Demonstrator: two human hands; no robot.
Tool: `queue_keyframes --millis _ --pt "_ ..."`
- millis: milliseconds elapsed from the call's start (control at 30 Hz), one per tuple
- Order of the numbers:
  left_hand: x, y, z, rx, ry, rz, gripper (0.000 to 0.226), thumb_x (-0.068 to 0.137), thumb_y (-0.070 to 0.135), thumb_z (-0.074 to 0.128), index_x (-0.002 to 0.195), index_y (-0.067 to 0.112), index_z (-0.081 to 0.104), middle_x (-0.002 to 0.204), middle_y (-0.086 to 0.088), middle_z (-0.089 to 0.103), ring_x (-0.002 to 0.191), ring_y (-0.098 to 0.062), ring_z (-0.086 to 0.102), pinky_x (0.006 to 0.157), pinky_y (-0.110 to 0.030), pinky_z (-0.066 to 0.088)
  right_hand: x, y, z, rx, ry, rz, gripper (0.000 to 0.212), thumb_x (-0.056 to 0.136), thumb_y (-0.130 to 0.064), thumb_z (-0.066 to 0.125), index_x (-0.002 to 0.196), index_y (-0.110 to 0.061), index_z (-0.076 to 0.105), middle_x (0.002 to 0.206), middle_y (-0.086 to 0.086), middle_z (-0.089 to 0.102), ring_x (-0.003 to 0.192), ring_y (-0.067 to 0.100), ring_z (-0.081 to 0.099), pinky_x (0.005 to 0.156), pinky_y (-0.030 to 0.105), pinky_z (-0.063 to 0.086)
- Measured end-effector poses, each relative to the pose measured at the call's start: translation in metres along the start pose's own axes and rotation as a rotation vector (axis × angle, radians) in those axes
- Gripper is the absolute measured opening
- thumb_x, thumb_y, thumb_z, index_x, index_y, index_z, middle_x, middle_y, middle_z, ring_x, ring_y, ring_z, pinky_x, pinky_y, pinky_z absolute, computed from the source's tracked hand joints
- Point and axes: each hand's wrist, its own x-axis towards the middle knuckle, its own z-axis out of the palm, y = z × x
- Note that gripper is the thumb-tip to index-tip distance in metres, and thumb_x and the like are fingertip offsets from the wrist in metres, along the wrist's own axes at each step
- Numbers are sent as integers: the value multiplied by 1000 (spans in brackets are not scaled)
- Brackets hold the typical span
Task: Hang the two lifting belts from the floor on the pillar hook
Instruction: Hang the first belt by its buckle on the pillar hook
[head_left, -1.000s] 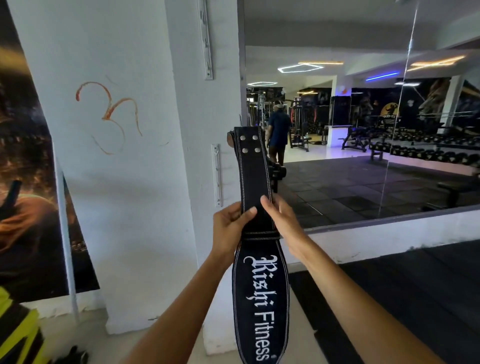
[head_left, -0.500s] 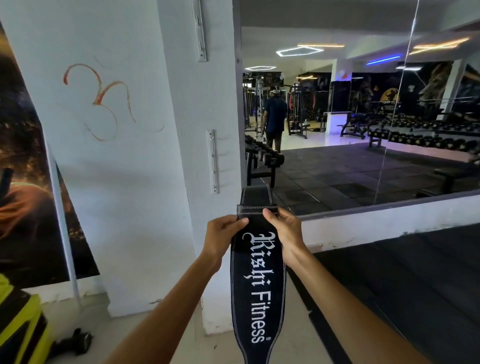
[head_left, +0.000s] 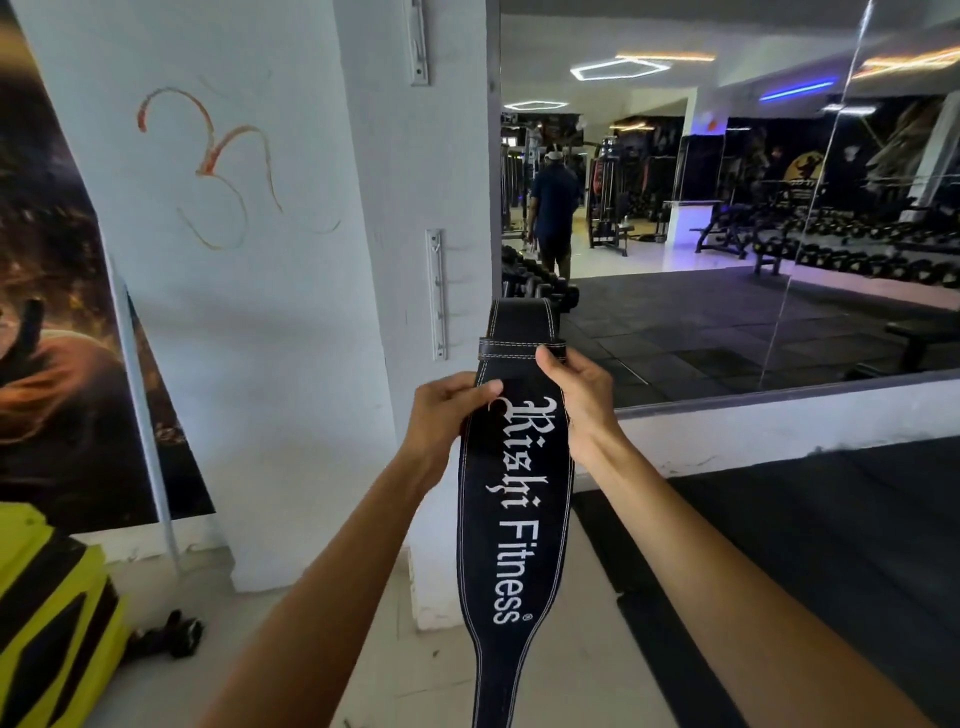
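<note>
A black lifting belt (head_left: 514, 519) with white stitching and white "Rishi Fitness" lettering hangs lengthwise in front of me. My left hand (head_left: 447, 410) pinches its left edge near the top. My right hand (head_left: 576, 387) grips its right edge at the keeper loop. The belt's upper end folds over and away behind the loop. Just left of the belt top, a white metal hook rail (head_left: 436, 293) is fixed on the white pillar (head_left: 405, 182); a second rail (head_left: 418, 41) sits higher. Only one belt is in view.
A large wall mirror (head_left: 727, 208) to the right reflects a gym, dumbbell racks and a person in dark clothes. A poster (head_left: 57, 312) covers the left wall. A yellow-black object (head_left: 47, 618) and a small dumbbell (head_left: 176, 634) lie at lower left. Black mat flooring spreads right.
The belt's long upper end, which stood up a second ago, has folded down behind the loop. Both hands have shifted slightly lower on the belt, and my view has moved closer to the pillar.
</note>
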Motion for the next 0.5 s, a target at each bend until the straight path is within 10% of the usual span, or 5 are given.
queue_keyframes --millis 200,367,500 --pt "-23 -33 -25 469 -393 -303 24 75 6 74 98 9 71 93 -3 75 85 -16 69 76 -24 56 6 -4 -11 -29 -32 -32 25 64 -32 77 87 -21 75 108 16 70 112 35 60 106 51 38" --pt "24 48 -2 -110 -187 -179 17 84 17 47 88 13 63 78 0 64 72 -13 58 69 -26 46 -5 -4 -9 -82 -129 -51 16 79 -12 67 96 -13 70 101 14 70 101 33 64 97 46 47" --pt "42 71 27 -96 -30 -173 17 87 18 62 94 3 65 82 -13 67 66 -21 67 61 -31 59 -10 -1 -12 -132 -200 -60 20 83 -8 63 102 -7 66 84 0 73 77 14 71 73 26 58"
